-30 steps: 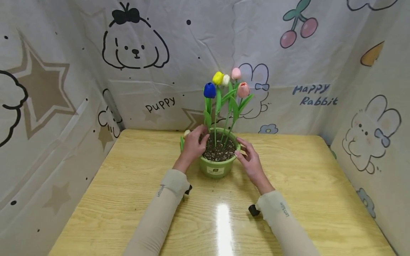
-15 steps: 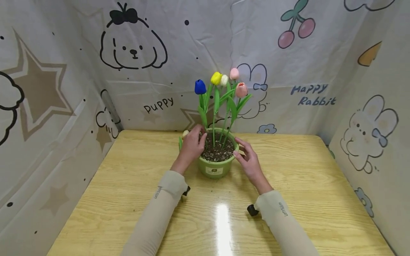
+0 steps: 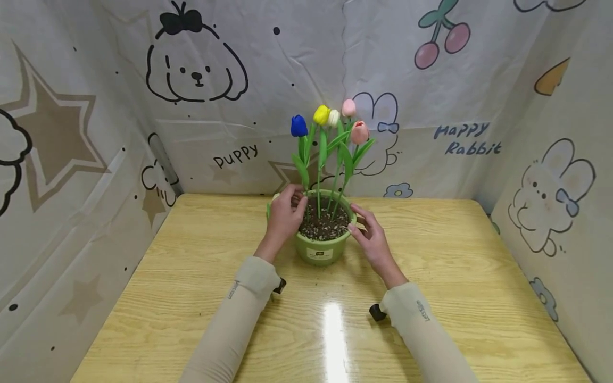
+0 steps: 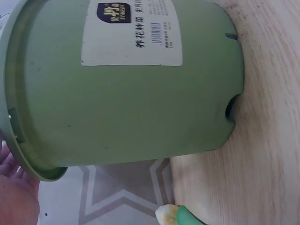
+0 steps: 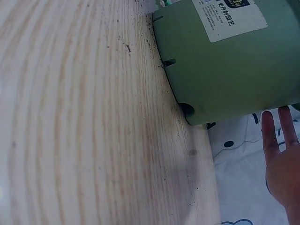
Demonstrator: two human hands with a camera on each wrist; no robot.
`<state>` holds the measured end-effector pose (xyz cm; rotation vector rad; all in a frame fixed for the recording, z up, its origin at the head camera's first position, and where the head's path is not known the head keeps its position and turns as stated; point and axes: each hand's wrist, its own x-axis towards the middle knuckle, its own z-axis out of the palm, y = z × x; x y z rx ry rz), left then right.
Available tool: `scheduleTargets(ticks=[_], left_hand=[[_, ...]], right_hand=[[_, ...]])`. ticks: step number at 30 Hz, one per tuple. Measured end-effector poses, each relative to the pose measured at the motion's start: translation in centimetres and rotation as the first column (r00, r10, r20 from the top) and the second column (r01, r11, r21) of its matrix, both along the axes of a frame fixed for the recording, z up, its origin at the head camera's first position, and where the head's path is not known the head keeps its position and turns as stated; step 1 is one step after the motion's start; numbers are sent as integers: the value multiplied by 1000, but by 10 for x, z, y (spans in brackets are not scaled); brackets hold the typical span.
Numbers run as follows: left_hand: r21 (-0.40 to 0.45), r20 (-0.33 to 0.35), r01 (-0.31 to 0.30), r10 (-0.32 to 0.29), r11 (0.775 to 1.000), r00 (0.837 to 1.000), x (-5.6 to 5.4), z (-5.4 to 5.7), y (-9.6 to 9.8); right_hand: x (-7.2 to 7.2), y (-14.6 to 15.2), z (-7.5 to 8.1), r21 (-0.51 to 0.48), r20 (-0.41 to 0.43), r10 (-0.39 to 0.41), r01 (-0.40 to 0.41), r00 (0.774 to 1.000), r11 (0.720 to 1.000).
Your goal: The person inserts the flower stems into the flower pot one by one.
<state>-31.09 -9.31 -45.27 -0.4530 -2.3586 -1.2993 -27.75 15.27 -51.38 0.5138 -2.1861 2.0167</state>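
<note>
A green flowerpot [image 3: 320, 255] filled with dark speckled soil [image 3: 323, 226] stands on the table. My left hand [image 3: 284, 213] is at the pot's left rim, its thumb and fingers pinching the lower stem of the blue tulip [image 3: 299, 126]; the fingertips are partly hidden. My right hand [image 3: 373, 239] touches the right rim and outer wall with its thumb and fingers spread. In the right wrist view, two straight fingers [image 5: 269, 136] lie against the pot's side. Also upright in the soil are a yellow tulip [image 3: 321, 115], a white tulip [image 3: 334, 118] and two pink tulips [image 3: 360, 133].
Behind my left hand, another white tulip [image 4: 166, 214] lies on the wooden table [image 3: 191, 255], mostly hidden in the head view. Patterned cloth [image 3: 230, 122] hangs around the table's back and sides. Soil specks [image 5: 127, 48] are scattered near the pot's base.
The blue tulip has moved left, away from the yellow one, with my left hand at its stem. My right hand has stayed at the pot's rim.
</note>
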Motion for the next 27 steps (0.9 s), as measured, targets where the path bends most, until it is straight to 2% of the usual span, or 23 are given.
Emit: scheduleTargets(ticks=[10, 18, 22, 27], left_hand=[[98, 57, -17, 12, 995, 998, 6, 5, -8], [254, 60, -14, -2, 967, 998, 16, 12, -28], [265, 87, -32, 9, 964, 996, 20, 8, -41], [194, 157, -86, 55, 977, 986, 25, -6, -61]], right_hand=[[0, 0, 0, 8, -3, -8, 8, 1000, 1000], [0, 0, 0, 4, -8, -4, 4, 1000, 1000], [0, -1, 0, -1, -6, -6, 6, 1000, 1000], [-1, 0, -2, 3, -3, -6, 6, 1000, 1000]])
